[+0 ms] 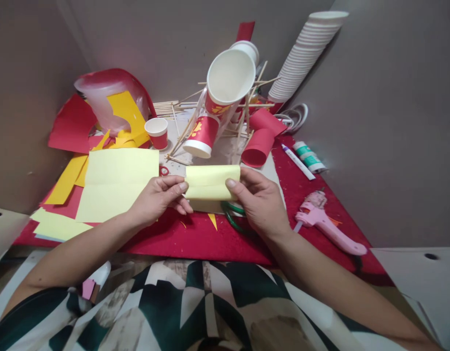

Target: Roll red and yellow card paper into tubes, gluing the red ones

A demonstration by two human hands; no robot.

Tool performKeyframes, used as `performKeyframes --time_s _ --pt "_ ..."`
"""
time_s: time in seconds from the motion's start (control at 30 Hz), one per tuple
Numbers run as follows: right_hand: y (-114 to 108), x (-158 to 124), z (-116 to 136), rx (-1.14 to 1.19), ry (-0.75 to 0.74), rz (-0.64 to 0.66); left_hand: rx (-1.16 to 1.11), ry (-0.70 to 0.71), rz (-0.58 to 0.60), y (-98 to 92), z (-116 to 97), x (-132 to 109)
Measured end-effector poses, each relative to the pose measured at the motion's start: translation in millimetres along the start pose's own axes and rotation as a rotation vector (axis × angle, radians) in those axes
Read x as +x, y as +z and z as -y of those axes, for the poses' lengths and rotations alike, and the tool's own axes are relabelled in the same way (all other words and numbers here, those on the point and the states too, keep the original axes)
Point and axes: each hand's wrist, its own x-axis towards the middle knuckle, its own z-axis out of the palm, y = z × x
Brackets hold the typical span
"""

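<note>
A piece of pale yellow paper point(212, 181), bent into a small roll or folded band, is held between my two hands above the front of the table. My left hand point(164, 192) pinches its left end between thumb and fingers. At the other end my right hand point(259, 197) has its thumb on the front and its fingers behind. Just below the paper, scissors with green handles point(234, 214) lie partly hidden by my right hand. A creased pale yellow sheet point(119, 183) lies to the left of my left hand.
Behind my hands stands a model of red-and-white paper cups point(230, 75) and thin wooden sticks. Red paper tubes point(258, 147) are beside it. A pink glue gun point(327, 224), a marker point(298, 162) and a tall cup stack point(307, 56) are on the right. Yellow scraps point(69, 180) lie left.
</note>
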Motion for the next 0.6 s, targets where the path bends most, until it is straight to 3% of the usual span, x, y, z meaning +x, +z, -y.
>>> performKeyframes --time_s 0.17,0.6 --pt "-1.4 3.2 -3.4 0.036 0.048 0.033 -0.035 -0.044 0.026 -0.7 2.4 1.2" --pt "-6.9 7.1 -4.0 -0.038 0.107 -0.043 -0.131 -0.123 -0.004 -3.7 9.2 8.8"
